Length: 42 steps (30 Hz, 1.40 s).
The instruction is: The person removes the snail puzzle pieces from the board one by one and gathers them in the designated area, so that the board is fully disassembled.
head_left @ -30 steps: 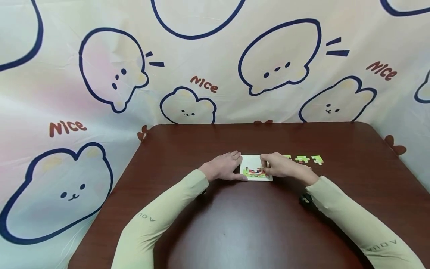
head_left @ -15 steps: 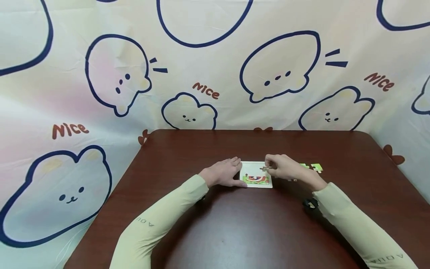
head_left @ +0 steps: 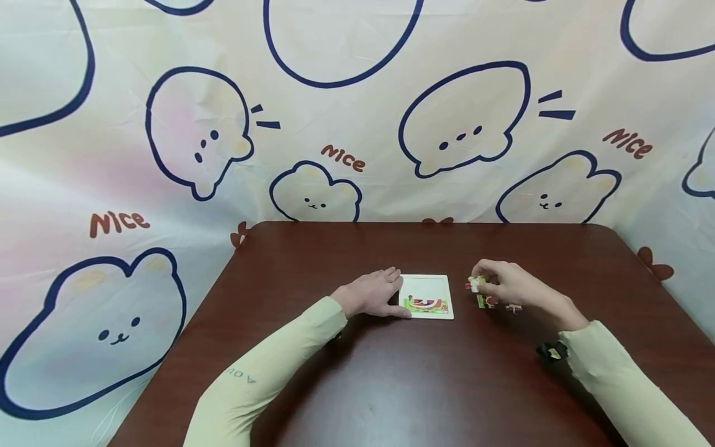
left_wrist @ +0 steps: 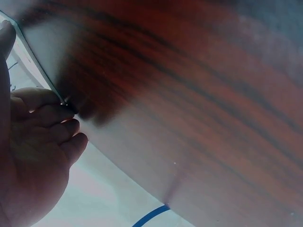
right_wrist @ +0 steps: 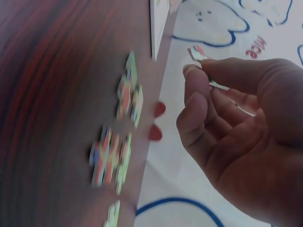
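The right hand (head_left: pixel 516 287) pinches a small, flat jigsaw piece (right_wrist: pixel 195 55), pale green touched with red, between thumb and fingertips; the other fingers curl in towards the palm. That piece is to the right of the square, white-rimmed puzzle board (head_left: pixel 424 285), well apart from it. Just beneath and beside the right hand, loose multicoloured jigsaw pieces (right_wrist: pixel 107 156) in green, red and blue lie on the table — blurred in the right wrist view, some close together.

The left hand (head_left: pixel 375 293) grips nothing: its fingers lie along the board's left edge, its thumb reaching to the near left corner. Within the rim, a joined strip of picture in green, red and white (head_left: pixel 427 305) fills the near part; the far part shows plain white.

Board and loose pieces lie on a glossy, dark reddish-brown wood-grain table (head_left: pixel 357 385). Pale yellow-green sleeves (head_left: pixel 279 347) cover both arms — a dark band (head_left: pixel 552 351) shows at the right wrist. Behind hangs a pale cloth backdrop (head_left: pixel 380 124) with blue-outlined bears and "Nice" lettering.
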{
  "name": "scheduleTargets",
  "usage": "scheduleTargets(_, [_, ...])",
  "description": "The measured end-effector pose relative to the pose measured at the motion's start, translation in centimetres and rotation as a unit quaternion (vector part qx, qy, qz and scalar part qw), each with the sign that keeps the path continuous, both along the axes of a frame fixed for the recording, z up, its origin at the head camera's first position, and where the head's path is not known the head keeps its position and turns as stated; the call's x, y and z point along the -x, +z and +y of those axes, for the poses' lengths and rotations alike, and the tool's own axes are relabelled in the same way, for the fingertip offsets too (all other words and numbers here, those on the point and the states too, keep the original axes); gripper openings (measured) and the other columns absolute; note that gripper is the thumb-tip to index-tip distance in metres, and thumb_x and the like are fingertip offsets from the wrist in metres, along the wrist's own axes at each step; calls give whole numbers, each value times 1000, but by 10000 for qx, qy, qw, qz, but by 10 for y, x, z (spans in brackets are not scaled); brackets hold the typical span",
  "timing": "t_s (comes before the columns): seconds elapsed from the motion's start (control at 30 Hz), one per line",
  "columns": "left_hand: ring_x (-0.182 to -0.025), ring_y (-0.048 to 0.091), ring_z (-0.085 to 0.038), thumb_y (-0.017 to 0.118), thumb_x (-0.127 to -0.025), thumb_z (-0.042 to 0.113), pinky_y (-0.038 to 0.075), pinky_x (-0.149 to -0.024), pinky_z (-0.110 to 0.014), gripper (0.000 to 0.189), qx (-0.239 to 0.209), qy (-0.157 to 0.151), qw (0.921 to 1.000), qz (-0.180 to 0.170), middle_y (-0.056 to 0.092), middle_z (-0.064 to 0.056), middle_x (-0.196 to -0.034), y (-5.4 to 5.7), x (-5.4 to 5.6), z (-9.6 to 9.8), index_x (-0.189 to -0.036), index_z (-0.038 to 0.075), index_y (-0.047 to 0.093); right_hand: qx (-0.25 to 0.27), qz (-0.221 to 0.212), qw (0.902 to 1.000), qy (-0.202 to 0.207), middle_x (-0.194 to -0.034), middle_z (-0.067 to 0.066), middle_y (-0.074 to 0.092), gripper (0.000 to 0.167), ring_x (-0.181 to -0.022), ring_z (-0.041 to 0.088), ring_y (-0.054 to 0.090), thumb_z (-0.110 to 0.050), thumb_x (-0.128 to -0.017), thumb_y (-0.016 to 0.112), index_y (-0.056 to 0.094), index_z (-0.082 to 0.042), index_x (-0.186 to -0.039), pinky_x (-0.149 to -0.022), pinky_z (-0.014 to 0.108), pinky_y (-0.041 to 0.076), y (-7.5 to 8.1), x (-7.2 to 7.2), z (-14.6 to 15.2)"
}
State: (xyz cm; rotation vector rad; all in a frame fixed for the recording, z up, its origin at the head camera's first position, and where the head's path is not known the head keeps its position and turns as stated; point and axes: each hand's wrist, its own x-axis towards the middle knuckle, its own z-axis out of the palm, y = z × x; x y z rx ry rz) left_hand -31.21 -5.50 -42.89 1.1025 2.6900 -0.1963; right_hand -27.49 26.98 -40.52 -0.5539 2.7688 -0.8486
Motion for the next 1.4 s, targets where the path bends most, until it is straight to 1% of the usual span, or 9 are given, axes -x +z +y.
scheduleTargets(0.1, [-153, 19, -22, 41, -86, 80, 24, -123, -35, 100, -25, 4, 10000, 9, 24, -11, -163, -2, -1, 0, -155, 9, 28, -20, 70, 9999, -104, -91, 5, 65, 19, -67, 17, 60, -15, -95, 64, 59, -16, -113, -55, 30, 50, 1, -4, 14])
scheduleTargets(0.2, [-153, 20, -22, 40, -86, 80, 24, -122, -35, 99, -74, 4, 10000, 47, 25, -11, -163, -4, -3, -1, -155, 9, 29, 6, 98, 9998, -149, -85, 6, 64, 19, -63, 17, 58, -16, -95, 64, 60, -16, -114, -51, 29, 48, 2, -7, 23])
scheduleTargets(0.3, [-152, 20, -22, 41, -86, 80, 24, -122, -35, 99, -105, 36, 9999, 25, 25, -11, -163, -4, -5, -3, -154, 9, 30, 54, 94, 9999, -48, -79, 7, 62, 19, -58, 16, 57, -16, -95, 64, 60, -13, -114, -48, 29, 47, 1, -8, 31])
scheduleTargets(0.4, [-153, 20, -22, 42, -87, 79, 24, -123, -35, 98, -128, 67, 9999, -24, 25, -11, -163, -5, -8, -5, -154, 9, 31, 36, 55, 10000, -25, -75, 6, 61, 18, -59, 15, 56, -15, -95, 64, 61, -12, -113, -50, 28, 47, -2, -9, 37])
scheduleTargets(0.5, [-152, 20, -22, 42, -87, 78, 25, -122, -35, 98, -137, 58, 9999, -9, 26, -11, -162, -6, -9, -6, -154, 8, 31, -58, -28, 9999, -88, -77, 4, 61, 18, -61, 15, 56, -15, -95, 64, 61, -12, -113, -53, 28, 48, -5, -10, 44])
scheduleTargets(0.77, [-152, 21, -23, 43, -88, 77, 25, -122, -35, 97, -125, -7, 9999, 71, 27, -12, -162, -4, -8, -7, -153, 7, 32, -82, -126, 9992, -357, -78, 2, 60, 22, -62, 15, 58, -15, -92, 67, 60, -9, -112, -54, 28, 51, -11, -12, 61])
scheduleTargets(0.9, [-152, 22, -23, 42, -87, 79, 25, -122, -35, 98, -82, -1, 10000, 56, 27, -12, -162, -4, -7, -7, -153, 7, 32, -59, -207, 9991, -359, -76, 3, 60, 18, -61, 16, 58, -15, -93, 67, 60, -10, -108, -53, 29, 51, -12, -13, 69])
scheduleTargets(1.13, [-152, 23, -23, 42, -87, 78, 26, -122, -34, 97, -13, -109, 9997, 209, 28, -13, -161, -2, -2, -3, -153, 7, 32, -112, -195, 9994, -272, -72, 3, 59, 18, -58, 14, 56, -13, -93, 66, 62, -10, -111, -50, 30, 51, -12, -15, 85])
scheduleTargets(1.4, [-152, 23, -23, 41, -87, 79, 25, -122, -34, 99, 20, -142, 9997, 190, 28, -13, -161, -1, -1, -2, -153, 7, 33, -49, -522, 9980, -366, -74, 4, 60, 19, -59, 14, 57, -14, -94, 64, 60, -6, -111, -50, 30, 51, -14, -20, 93])
